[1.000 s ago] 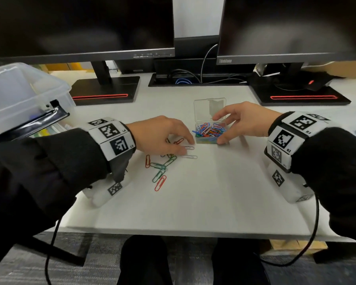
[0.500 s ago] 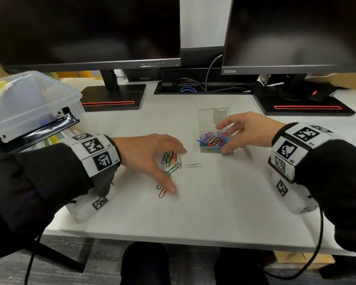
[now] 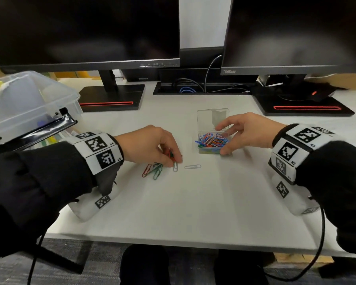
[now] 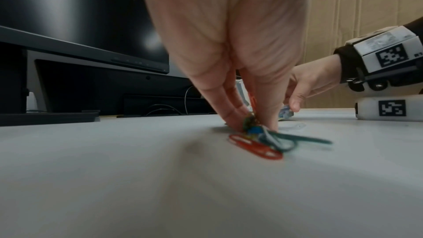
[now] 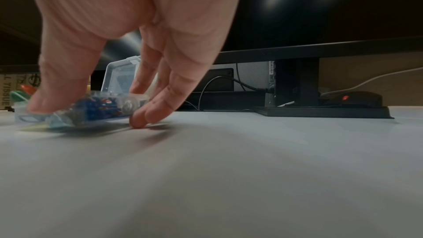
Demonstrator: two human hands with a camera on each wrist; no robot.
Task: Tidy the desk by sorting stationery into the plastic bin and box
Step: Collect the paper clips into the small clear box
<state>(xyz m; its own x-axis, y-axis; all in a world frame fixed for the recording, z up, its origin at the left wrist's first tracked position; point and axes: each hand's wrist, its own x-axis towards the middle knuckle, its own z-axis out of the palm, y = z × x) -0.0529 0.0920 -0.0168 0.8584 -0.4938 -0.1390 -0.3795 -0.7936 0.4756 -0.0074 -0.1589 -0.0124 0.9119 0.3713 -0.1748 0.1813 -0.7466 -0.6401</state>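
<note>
A small clear box [image 3: 212, 150] with its lid up holds several coloured paper clips. My right hand [image 3: 243, 132] steadies it: the thumb lies on its front corner and the fingers reach over its right side, as the right wrist view shows at the box [image 5: 91, 109]. My left hand [image 3: 150, 147] pinches a bunch of clips [image 3: 171, 155] between thumb and fingertips on the desk; the left wrist view shows this bunch [image 4: 250, 124]. Loose red and green clips [image 3: 153, 169] lie just beneath it, and one white clip [image 3: 192, 166] lies apart to the right.
A large clear plastic bin [image 3: 25, 103] with a black clipboard [image 3: 35, 130] leaning on it stands at the left. Two monitors on black stands [image 3: 111, 97] line the back, with cables between them. A black mouse [image 3: 321, 93] sits on the right stand.
My left hand has swept the scattered clips together and drawn its fingers closed on a bunch of them. The right hand has stayed on the small box.
</note>
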